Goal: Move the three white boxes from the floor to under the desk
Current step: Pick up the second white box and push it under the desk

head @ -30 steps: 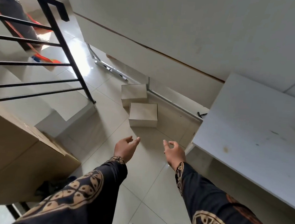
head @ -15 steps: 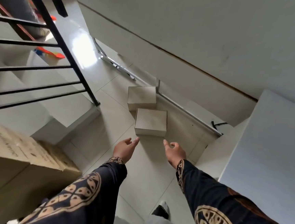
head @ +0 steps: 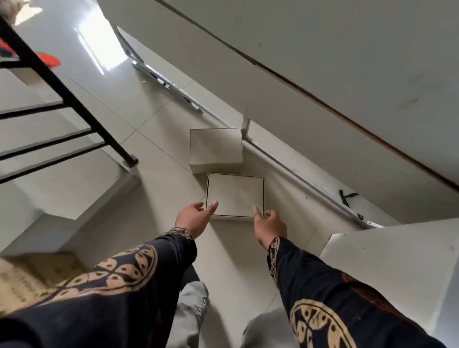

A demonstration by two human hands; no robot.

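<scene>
Two white boxes lie on the tiled floor near the wall. The nearer box lies flat just ahead of my hands, and the farther box touches its far left corner. My left hand is open, its fingertips at the near left corner of the nearer box. My right hand is open too, fingertips at the near right corner. Neither hand grips anything. The white desk stands at the right, only its end and top edge in view. A third box is not in view.
A black stair railing and white steps fill the left. A brown cardboard box sits at the lower left. A metal rail runs along the wall base. My legs are below.
I have moved closer to the boxes and both open hands have reached forward to the near edge of the nearer box. The desk has slid toward the right edge of view.
</scene>
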